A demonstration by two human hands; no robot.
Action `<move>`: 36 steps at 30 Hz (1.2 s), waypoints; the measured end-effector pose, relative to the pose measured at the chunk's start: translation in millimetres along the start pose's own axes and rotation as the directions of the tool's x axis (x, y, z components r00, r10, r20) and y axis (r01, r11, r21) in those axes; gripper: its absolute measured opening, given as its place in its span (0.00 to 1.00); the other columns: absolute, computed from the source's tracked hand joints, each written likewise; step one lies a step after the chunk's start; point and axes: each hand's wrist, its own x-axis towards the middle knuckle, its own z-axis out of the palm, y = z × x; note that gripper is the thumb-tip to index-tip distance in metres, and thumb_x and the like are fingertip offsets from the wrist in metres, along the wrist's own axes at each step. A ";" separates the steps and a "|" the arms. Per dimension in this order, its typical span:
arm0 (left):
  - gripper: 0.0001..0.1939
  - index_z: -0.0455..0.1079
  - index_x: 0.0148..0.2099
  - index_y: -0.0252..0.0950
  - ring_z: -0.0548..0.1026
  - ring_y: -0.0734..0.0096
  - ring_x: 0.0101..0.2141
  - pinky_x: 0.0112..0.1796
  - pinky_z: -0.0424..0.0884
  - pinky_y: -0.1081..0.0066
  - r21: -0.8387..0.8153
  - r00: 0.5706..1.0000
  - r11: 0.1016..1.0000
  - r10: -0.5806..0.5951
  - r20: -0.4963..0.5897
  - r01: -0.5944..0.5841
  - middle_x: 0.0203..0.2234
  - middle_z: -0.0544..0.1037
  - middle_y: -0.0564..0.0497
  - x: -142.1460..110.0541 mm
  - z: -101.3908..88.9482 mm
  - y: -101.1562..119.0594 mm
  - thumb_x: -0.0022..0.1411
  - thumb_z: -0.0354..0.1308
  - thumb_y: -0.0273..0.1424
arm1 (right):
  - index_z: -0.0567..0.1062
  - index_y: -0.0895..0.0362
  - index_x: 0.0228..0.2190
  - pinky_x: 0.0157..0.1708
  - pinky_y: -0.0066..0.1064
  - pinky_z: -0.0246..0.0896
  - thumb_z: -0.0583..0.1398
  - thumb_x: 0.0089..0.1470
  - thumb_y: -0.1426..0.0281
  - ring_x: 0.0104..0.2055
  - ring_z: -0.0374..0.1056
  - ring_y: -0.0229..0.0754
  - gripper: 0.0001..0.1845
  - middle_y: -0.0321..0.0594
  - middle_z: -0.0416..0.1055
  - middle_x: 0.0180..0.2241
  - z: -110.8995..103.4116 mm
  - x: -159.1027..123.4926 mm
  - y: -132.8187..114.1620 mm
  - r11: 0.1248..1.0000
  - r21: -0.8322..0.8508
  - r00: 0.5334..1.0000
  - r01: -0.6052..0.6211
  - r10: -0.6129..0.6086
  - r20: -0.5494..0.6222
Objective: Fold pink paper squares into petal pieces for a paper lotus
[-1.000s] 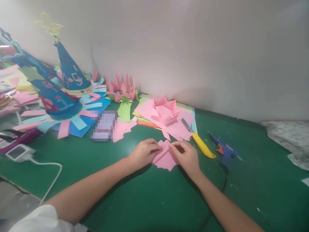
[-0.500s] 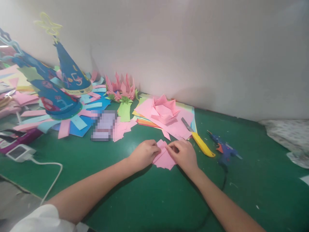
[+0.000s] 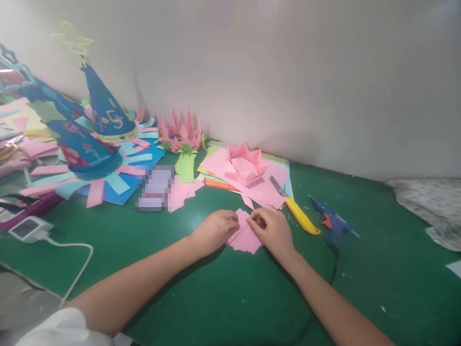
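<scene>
Pinching pink paper (image 3: 248, 239) edges; tabletop (image 3: 216, 298) around

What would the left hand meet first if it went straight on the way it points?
The left hand would likely meet the pink paper it seems to hold, then the right hand; exact depth is unclear.

One head-worn view — forward and down — over green table (image 3: 201, 302), toward wall (image 3: 324, 86).
</scene>
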 end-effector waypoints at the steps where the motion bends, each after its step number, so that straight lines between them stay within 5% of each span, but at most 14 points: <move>1: 0.13 0.74 0.31 0.32 0.73 0.71 0.33 0.37 0.69 0.72 -0.008 1.000 1.000 0.006 0.004 -0.006 0.30 0.75 0.47 -0.2 -0.3 -0.5 0.65 0.49 0.24 | 0.72 0.55 0.25 0.31 0.32 0.49 0.59 0.53 0.67 0.28 0.61 0.40 0.07 0.34 0.67 0.21 0.4 -0.3 0.3 0.999 0.003 0.999 0.038 -0.038 0.003; 5: 0.13 0.74 0.32 0.32 0.73 0.72 0.33 0.37 0.68 0.73 -0.042 1.000 0.999 0.018 0.016 -0.017 0.32 0.75 0.47 -1.8 -0.9 -2.1 0.64 0.50 0.24 | 0.75 0.54 0.25 0.35 0.33 0.51 0.57 0.56 0.68 0.33 0.63 0.41 0.11 0.37 0.70 0.25 2.2 -1.5 1.7 0.987 0.009 0.987 0.160 -0.160 0.006; 20: 0.08 0.78 0.34 0.43 0.69 0.71 0.35 0.35 0.54 0.68 -0.025 0.999 0.999 -0.039 0.034 0.040 0.34 0.79 0.54 1.7 -9.5 -17.7 0.60 0.58 0.26 | 0.69 0.56 0.20 0.31 0.33 0.47 0.59 0.55 0.63 0.29 0.59 0.40 0.15 0.36 0.67 0.22 0.7 -8.7 -17.2 0.986 -0.005 0.980 0.169 -0.168 0.106; 27: 0.08 0.78 0.35 0.42 0.69 0.70 0.36 0.36 0.53 0.67 -0.045 0.997 0.998 -0.051 0.065 0.054 0.35 0.79 0.53 2.5 -11.7 -18.0 0.58 0.59 0.25 | 0.68 0.56 0.20 0.31 0.33 0.47 0.60 0.55 0.63 0.31 0.60 0.40 0.15 0.36 0.68 0.24 8.3 -16.5 -32.8 0.975 0.022 0.955 0.222 -0.221 0.197; 36: 0.06 0.77 0.35 0.43 0.69 0.71 0.38 0.38 0.53 0.66 -0.050 0.996 0.997 -0.051 0.071 0.054 0.35 0.79 0.54 1.3 -12.2 -18.8 0.59 0.59 0.27 | 0.68 0.56 0.19 0.31 0.33 0.47 0.57 0.57 0.62 0.30 0.61 0.40 0.17 0.36 0.68 0.23 8.1 -15.8 -36.0 0.975 0.051 0.961 0.216 -0.222 0.167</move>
